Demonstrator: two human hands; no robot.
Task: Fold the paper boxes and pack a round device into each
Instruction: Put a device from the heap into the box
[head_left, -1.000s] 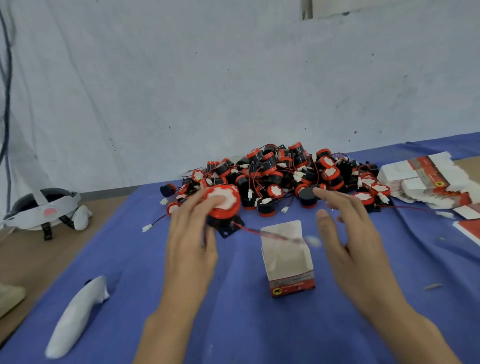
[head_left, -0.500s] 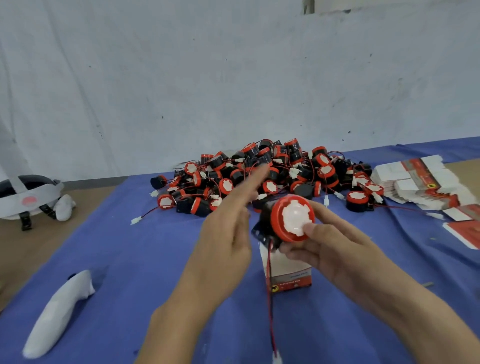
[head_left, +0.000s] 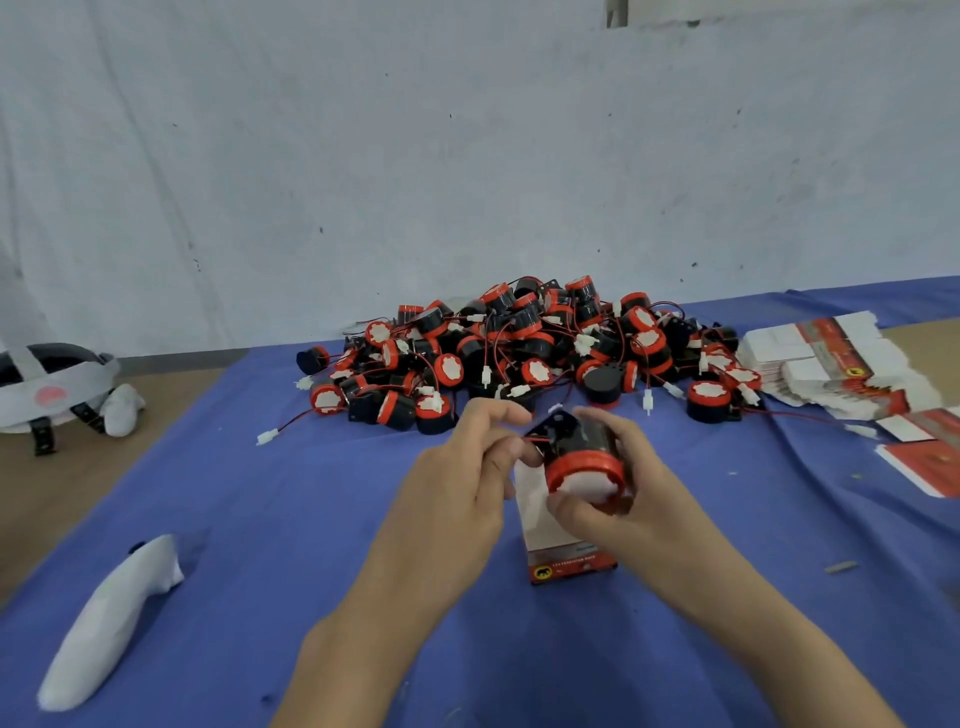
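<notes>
Two bare hands meet above one upright paper box (head_left: 563, 564) at 6 o'clock. The right hand (head_left: 618, 499) clasps one round device (head_left: 584, 462); the left hand (head_left: 457, 483) pinches its red wire (head_left: 535, 440). A heap of devices (head_left: 519, 348), too many to count, lies at 12 o'clock; a stack of flat boxes (head_left: 831, 364) at 2 o'clock.

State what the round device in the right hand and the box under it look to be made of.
Round device: seemingly molded plastic, a smooth black body with a red ring and white face. Box: thin paperboard, with a plain dull wall and a printed red band at the base.
</notes>
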